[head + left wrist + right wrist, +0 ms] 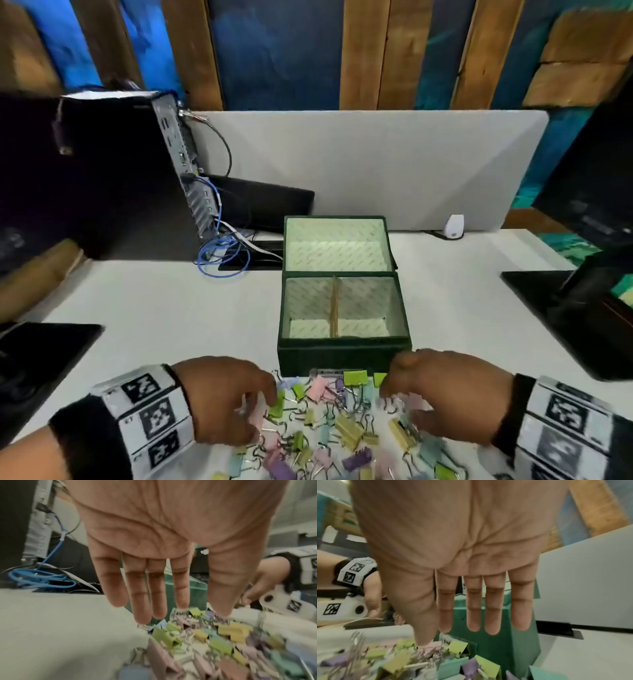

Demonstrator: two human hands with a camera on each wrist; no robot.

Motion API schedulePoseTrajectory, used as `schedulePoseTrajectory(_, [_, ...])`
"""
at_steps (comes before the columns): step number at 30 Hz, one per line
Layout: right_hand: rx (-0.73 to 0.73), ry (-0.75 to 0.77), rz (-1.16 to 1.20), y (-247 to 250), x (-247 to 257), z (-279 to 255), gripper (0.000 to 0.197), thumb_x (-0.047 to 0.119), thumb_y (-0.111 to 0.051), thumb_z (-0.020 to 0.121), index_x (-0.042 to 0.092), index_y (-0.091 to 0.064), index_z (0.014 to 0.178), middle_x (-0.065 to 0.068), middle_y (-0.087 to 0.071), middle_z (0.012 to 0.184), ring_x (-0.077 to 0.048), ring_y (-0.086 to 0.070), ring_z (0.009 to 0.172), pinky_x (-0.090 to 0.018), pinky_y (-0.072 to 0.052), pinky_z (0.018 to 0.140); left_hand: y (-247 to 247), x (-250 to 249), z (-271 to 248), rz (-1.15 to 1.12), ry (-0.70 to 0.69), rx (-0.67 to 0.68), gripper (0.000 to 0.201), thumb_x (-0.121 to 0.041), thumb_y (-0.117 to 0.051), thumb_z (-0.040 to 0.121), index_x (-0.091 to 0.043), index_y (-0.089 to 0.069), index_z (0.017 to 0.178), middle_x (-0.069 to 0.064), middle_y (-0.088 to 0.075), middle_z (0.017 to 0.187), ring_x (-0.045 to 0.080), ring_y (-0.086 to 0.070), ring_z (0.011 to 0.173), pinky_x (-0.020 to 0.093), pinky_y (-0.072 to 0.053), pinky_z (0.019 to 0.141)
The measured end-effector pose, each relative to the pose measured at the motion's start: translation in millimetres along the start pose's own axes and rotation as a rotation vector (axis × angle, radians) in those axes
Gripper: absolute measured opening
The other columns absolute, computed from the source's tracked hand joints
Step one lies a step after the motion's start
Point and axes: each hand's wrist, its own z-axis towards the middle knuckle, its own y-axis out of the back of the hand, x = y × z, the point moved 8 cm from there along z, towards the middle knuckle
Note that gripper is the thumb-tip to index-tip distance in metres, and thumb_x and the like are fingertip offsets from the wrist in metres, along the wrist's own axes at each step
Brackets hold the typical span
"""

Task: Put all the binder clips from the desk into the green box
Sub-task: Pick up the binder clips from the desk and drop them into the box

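Note:
The green box stands open at the desk's middle, its lid tipped back and a thin divider inside; nothing shows in it. A pile of pastel binder clips lies on the desk just in front of the box. My left hand hovers over the pile's left side and my right hand over its right side. In the left wrist view my left hand has straight fingers above the clips and holds nothing. My right hand is spread too, its thumb tip at a pink clip in the pile, before the box.
A black computer tower with a coiled blue cable stands at the back left. A grey divider panel closes the desk's far edge. Black pads lie at the left and right. A small white device sits behind the box.

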Motion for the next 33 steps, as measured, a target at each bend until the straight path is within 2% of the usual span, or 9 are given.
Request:
schedulePoseTrajectory(4, [-0.049,0.088,-0.108,-8,28,8,0.054,0.019,-0.054,0.087,0.046,-0.039,0.132,0.012,-0.040,0.139,-0.016,-0.044,0.124,-0.037,-0.044,0.098,-37,-19,7,0.056,-0.010,0.093,0.055,-0.048,-0.062,0.067,-0.037,-0.054,0.121,-0.014,-0.058,0.099,0.004,-0.053,0.091,0.013,-0.040,0.065])
schedulePoseTrajectory(6, [-0.100,0.111,-0.157,-13,42,11,0.056,0.012,-0.051,0.088,0.047,-0.040,0.131,0.010,-0.039,0.141,-0.017,-0.043,0.124,-0.038,-0.045,0.098,-40,-36,-2,0.117,-0.036,0.019,0.053,-0.040,-0.068,0.073,-0.040,-0.051,0.124,-0.010,-0.054,0.115,0.006,-0.051,0.093,0.015,-0.039,0.070])
schedulePoseTrajectory(10, [-0.089,0.090,-0.156,-16,59,15,0.053,0.012,-0.053,0.088,0.045,-0.045,0.129,0.006,-0.043,0.137,-0.020,-0.048,0.121,-0.040,-0.048,0.096,-49,-50,-9,0.152,-0.027,-0.041,0.051,-0.028,-0.067,0.077,-0.035,-0.051,0.125,-0.003,-0.052,0.122,0.016,-0.053,0.109,0.028,-0.045,0.092])
schedulePoseTrajectory(14, [-0.034,0.109,-0.206,-22,71,27,0.045,0.019,-0.057,0.089,0.039,-0.049,0.128,0.003,-0.050,0.129,-0.020,-0.052,0.116,-0.036,-0.048,0.093,-46,-56,-1,0.228,-0.037,-0.078,0.043,-0.025,-0.066,0.078,-0.032,-0.054,0.119,0.000,-0.050,0.119,0.020,-0.052,0.108,0.023,-0.036,0.076])
schedulePoseTrajectory(20, [0.053,0.071,-0.165,-19,63,33,0.040,0.023,-0.057,0.089,0.033,-0.053,0.127,0.004,-0.053,0.129,-0.017,-0.053,0.115,-0.030,-0.046,0.094,-43,-59,4,0.231,-0.036,-0.121,0.031,-0.032,-0.069,0.075,-0.030,-0.058,0.104,-0.006,-0.046,0.105,0.017,-0.052,0.098,0.029,-0.044,0.078])
schedulePoseTrajectory(23, [0.077,0.023,-0.141,-22,57,32,0.038,0.023,-0.058,0.088,0.034,-0.055,0.124,0.004,-0.055,0.125,-0.016,-0.054,0.111,-0.026,-0.044,0.086,-40,-60,5,0.247,-0.004,-0.177,0.021,-0.025,-0.065,0.075,-0.025,-0.061,0.095,-0.009,-0.044,0.099,0.015,-0.050,0.089,0.025,-0.041,0.068])
schedulePoseTrajectory(26, [0.067,-0.049,-0.066,-23,52,31,0.031,0.024,-0.061,0.087,0.033,-0.058,0.116,0.009,-0.057,0.103,-0.016,-0.056,0.097,-0.025,-0.046,0.077,-39,-56,3,0.225,0.032,-0.185,0.017,-0.022,-0.067,0.072,-0.024,-0.061,0.087,-0.009,-0.046,0.099,0.017,-0.054,0.090,0.028,-0.046,0.073])
schedulePoseTrajectory(29, [-0.006,-0.090,-0.042,-17,49,27,0.024,0.021,-0.067,0.081,0.027,-0.061,0.103,0.015,-0.047,0.075,-0.010,-0.050,0.073,-0.022,-0.041,0.060,-33,-51,-2,0.180,0.070,-0.227,0.017,-0.022,-0.068,0.068,-0.026,-0.060,0.082,-0.008,-0.050,0.098,0.015,-0.055,0.086,0.028,-0.047,0.070])
schedulePoseTrajectory(33, [-0.058,-0.101,-0.031,-11,47,15,0.018,0.013,-0.063,0.078,0.027,-0.052,0.078,0.006,-0.058,0.086,-0.012,-0.050,0.071,-0.023,-0.043,0.063,-23,-38,-16,-0.008,0.137,-0.226,0.016,-0.028,-0.063,0.074,-0.032,-0.060,0.090,-0.007,-0.062,0.104,0.012,-0.059,0.086,0.026,-0.048,0.072])
